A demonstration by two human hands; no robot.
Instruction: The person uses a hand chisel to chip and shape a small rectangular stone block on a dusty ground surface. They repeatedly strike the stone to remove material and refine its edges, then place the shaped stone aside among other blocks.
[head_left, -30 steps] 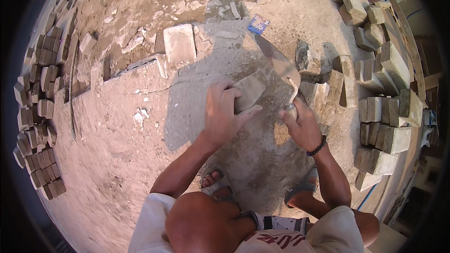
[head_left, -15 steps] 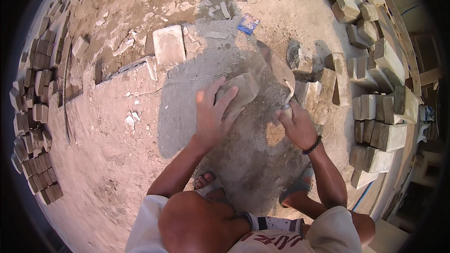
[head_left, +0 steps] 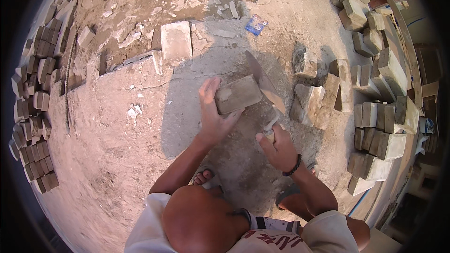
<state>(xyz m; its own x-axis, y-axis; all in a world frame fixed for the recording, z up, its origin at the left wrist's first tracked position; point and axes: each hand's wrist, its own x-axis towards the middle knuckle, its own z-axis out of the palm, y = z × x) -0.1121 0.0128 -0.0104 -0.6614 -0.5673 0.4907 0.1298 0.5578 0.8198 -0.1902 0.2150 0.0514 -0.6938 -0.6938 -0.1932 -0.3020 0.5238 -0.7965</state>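
A grey brick [head_left: 238, 94] lies in the grip of my left hand [head_left: 214, 111], its broad face turned up and its long side tilted up to the right. The fingers reach along its left end and the thumb presses the near edge. My right hand [head_left: 279, 148] is wrapped round the handle of a trowel [head_left: 263, 78]. The pointed blade slants away to the upper left, with its edge against or very close to the brick's right end; contact is hard to tell. A dark beaded bracelet circles my right wrist.
Broken bricks [head_left: 307, 105] lie on the concrete right of the trowel. Brick stacks line the right [head_left: 391, 145] and left [head_left: 37, 154]. A pale block [head_left: 176, 40], a blue packet [head_left: 256, 25] and rubble are ahead; a thin rod [head_left: 69, 82] lies at left.
The trowel has come left, from apart from the brick to beside its right end. My left hand has turned the brick so its broad face shows more.
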